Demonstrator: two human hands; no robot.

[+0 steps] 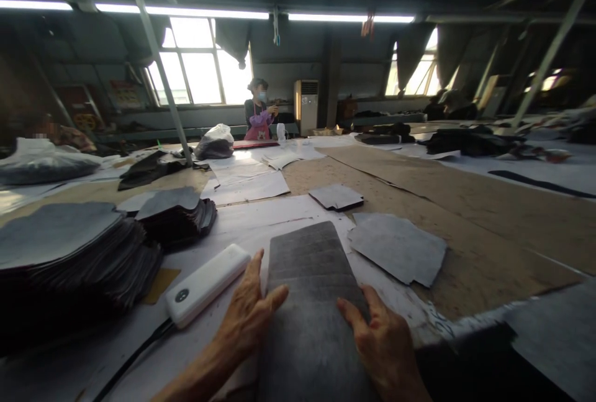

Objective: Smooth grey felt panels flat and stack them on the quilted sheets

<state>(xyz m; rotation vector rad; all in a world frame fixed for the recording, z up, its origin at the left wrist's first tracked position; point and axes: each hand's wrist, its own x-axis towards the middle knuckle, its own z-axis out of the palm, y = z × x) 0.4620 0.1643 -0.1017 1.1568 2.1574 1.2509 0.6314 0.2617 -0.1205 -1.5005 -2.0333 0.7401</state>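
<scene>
A long stack of grey fabric pieces (310,290) lies on the table straight in front of me, its layers fanned like steps at the far end. My left hand (249,318) presses against the stack's left edge, fingers together, thumb spread. My right hand (384,340) rests on the stack's right edge with fingers lying on the top piece. Neither hand lifts anything.
A white power bank (205,284) with a black cable lies just left of my left hand. Tall piles of grey cut pieces (69,246) stand at the left. Loose grey pieces (395,246) lie to the right. A person (258,116) stands at the table's far end.
</scene>
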